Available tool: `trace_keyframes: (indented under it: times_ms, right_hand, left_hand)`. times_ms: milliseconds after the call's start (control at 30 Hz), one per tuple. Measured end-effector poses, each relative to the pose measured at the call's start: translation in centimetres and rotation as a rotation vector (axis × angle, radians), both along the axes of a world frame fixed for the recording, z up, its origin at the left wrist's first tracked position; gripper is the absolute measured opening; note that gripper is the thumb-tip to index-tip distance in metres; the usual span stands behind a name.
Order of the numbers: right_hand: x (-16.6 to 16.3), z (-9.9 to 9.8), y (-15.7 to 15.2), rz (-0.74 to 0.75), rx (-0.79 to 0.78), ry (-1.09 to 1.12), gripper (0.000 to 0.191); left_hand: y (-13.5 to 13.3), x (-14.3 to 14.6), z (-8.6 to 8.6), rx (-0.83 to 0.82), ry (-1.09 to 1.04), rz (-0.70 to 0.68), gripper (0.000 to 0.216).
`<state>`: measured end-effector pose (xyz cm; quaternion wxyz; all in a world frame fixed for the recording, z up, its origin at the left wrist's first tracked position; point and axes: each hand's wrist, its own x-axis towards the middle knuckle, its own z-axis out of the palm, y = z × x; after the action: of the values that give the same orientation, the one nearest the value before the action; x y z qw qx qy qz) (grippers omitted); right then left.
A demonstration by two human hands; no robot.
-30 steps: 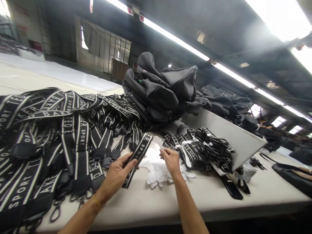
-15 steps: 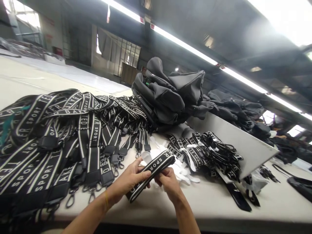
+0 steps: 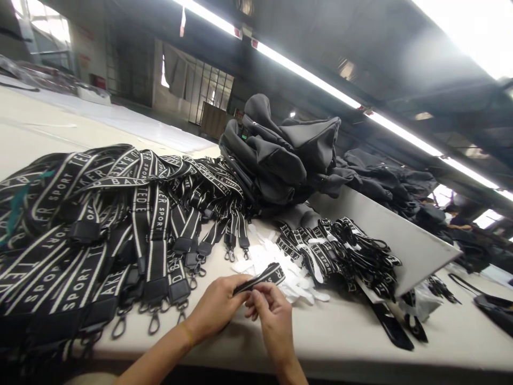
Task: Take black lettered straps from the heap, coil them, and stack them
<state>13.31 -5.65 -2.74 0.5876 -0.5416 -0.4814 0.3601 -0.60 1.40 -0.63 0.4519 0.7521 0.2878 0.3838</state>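
Where the table's (image 3: 360,342) left side is heaped with loose black-and-white lettered straps (image 3: 100,224), their clips hanging toward the near edge, the left hand (image 3: 216,310) grips a folded strap (image 3: 264,276) low at centre. Right hand (image 3: 272,315) pinches that same strap over white paper pieces (image 3: 296,278); bundled straps (image 3: 340,251) lie right, dark bags (image 3: 280,155) piled far behind.

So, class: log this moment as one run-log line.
left hand: holds folded strap | right hand: pinches same strap | behind: white paper pieces | left: strap pile | surface: table
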Motion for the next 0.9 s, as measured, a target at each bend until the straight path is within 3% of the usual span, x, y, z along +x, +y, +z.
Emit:
trace_keyframes:
  times_ms: [133,200,300,400,467,533,667,900]
  right_hand:
    - [1.3,1.5,-0.3,0.271,-0.044,0.249,0.041]
    - [1.8,1.8,-0.6,0.340,-0.068,0.278,0.046]
    - [2.3,1.9,-1.2,0.170,-0.045,0.021,0.027]
    - [2.5,1.9,-1.7,-0.150,0.170,-0.434,0.020]
    - [2.7,2.0,-2.0,-0.245,0.300,-0.574,0.016]
    - [2.8,1.9,-2.2,-0.191,0.283,-0.495,0.015]
    - [2.6,1.1,-2.3,-0.048,0.064,-0.185,0.021]
    - [2.0,-0.3,-2.3,-0.205,0.090,-0.026,0.024]
  left_hand:
    - [-0.1,-0.1,0.0,-0.040,-0.007,-0.059,0.029]
    - [0.0,-0.2,0.2,-0.053,0.013,-0.101,0.028]
    - [-0.1,-0.2,0.4,-0.063,0.084,-0.177,0.020]
    - [-0.6,0.1,0.6,-0.052,0.106,-0.206,0.018]
    - [-1.1,0.3,0.7,-0.050,0.099,-0.222,0.019]
    - [-1.4,0.4,0.7,-0.049,0.100,-0.262,0.019]
    - [-1.8,0.6,0.4,-0.015,0.162,-0.313,0.016]
    - [-2.9,2.0,-0.4,-0.001,0.219,-0.211,0.021]
